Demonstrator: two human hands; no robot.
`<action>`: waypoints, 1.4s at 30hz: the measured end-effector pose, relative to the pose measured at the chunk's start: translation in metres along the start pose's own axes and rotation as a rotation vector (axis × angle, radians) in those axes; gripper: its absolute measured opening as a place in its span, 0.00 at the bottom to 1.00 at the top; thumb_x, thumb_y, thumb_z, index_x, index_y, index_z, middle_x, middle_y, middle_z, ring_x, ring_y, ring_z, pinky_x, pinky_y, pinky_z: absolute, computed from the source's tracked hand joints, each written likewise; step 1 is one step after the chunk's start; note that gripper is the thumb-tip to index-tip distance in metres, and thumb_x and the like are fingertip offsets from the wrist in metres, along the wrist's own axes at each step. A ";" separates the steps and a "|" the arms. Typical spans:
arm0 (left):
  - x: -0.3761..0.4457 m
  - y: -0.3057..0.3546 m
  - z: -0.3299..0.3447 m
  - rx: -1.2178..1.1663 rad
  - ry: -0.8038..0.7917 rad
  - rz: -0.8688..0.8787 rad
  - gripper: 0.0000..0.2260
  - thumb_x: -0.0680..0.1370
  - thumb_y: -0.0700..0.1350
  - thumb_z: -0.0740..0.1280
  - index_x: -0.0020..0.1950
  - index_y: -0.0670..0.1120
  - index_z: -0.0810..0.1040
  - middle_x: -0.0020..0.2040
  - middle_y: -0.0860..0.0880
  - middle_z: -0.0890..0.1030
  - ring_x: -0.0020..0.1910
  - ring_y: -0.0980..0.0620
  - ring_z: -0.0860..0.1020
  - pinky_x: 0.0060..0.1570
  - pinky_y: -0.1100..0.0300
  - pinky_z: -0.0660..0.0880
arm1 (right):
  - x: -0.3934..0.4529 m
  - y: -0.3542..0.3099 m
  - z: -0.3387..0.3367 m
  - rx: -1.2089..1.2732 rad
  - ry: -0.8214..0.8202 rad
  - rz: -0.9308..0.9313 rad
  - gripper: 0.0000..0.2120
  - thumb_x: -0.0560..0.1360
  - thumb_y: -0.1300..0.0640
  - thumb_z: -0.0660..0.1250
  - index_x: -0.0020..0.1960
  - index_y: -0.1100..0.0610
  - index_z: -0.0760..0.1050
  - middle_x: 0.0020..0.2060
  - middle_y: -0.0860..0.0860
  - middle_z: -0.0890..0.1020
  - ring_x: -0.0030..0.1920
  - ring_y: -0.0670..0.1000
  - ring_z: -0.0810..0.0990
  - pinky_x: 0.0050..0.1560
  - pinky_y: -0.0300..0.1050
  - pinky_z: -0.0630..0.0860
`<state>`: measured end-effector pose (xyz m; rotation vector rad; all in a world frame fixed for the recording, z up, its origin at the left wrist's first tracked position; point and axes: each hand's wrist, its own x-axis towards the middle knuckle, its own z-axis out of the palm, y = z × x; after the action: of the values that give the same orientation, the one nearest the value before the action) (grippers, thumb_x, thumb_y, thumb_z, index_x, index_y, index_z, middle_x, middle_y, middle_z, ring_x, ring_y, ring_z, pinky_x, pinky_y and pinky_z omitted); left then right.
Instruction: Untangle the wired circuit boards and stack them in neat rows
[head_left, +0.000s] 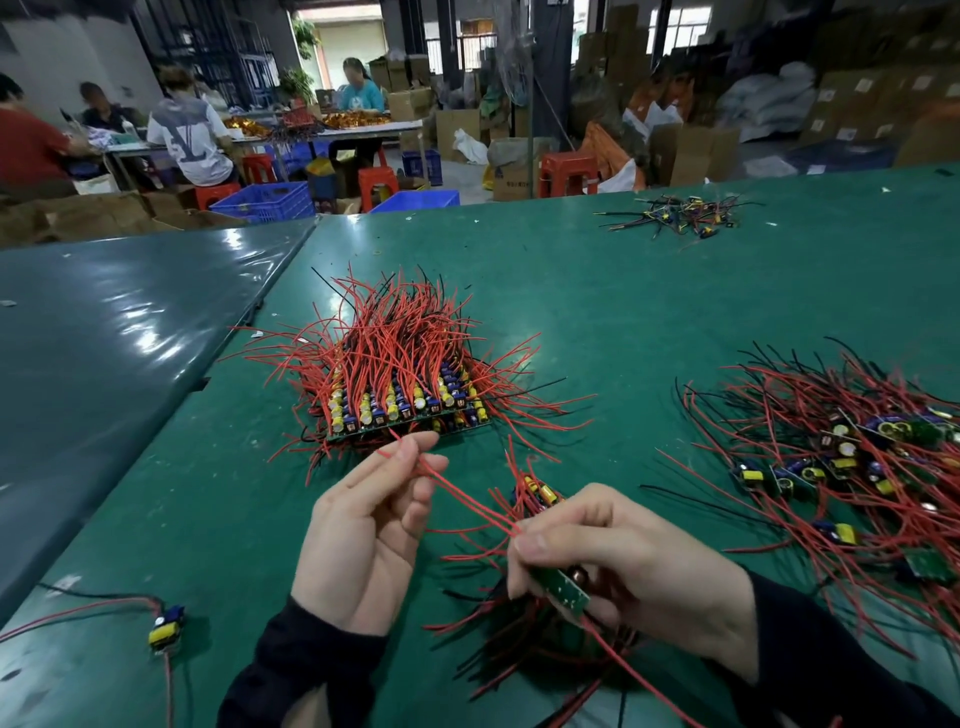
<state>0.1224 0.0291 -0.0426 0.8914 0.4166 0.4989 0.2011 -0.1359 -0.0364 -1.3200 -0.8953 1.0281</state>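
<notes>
A neat stack of circuit boards (405, 410) with red and black wires sticking up sits at the table's middle. A tangled heap of wired boards (852, 467) lies at the right. My right hand (634, 556) grips a small bundle of boards (563, 590) near the front, their wires hanging below and spreading to the left. My left hand (369, 525) pinches red wires (457, 491) of that bundle between thumb and fingers, just in front of the stack.
One loose board (167, 626) with wires lies at the front left on the green table (597, 312). A small pile of boards (680, 215) sits at the far right. Beyond the table edge are blue crates, red stools, boxes and seated people.
</notes>
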 end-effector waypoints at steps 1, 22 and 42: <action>0.001 0.001 -0.001 -0.008 0.020 0.022 0.08 0.67 0.40 0.66 0.37 0.42 0.85 0.32 0.48 0.81 0.23 0.61 0.74 0.22 0.73 0.70 | 0.001 0.001 0.000 -0.028 0.005 0.017 0.12 0.67 0.46 0.70 0.35 0.55 0.83 0.26 0.60 0.71 0.20 0.45 0.62 0.25 0.49 0.68; -0.011 -0.014 0.005 0.637 -0.356 0.422 0.11 0.67 0.43 0.77 0.48 0.52 0.85 0.44 0.52 0.86 0.41 0.59 0.82 0.43 0.68 0.75 | 0.010 0.003 -0.002 0.630 0.489 -0.104 0.11 0.56 0.60 0.75 0.39 0.57 0.84 0.38 0.58 0.85 0.39 0.52 0.85 0.33 0.35 0.78; -0.010 0.003 0.003 0.272 -0.155 0.151 0.06 0.64 0.42 0.70 0.36 0.43 0.86 0.30 0.43 0.82 0.26 0.55 0.79 0.25 0.68 0.74 | 0.002 0.002 -0.022 0.176 0.214 0.028 0.20 0.73 0.76 0.59 0.47 0.58 0.84 0.46 0.58 0.85 0.44 0.52 0.85 0.42 0.39 0.80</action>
<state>0.1146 0.0234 -0.0371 1.2223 0.2801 0.5144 0.2222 -0.1410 -0.0401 -1.2688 -0.6127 0.9448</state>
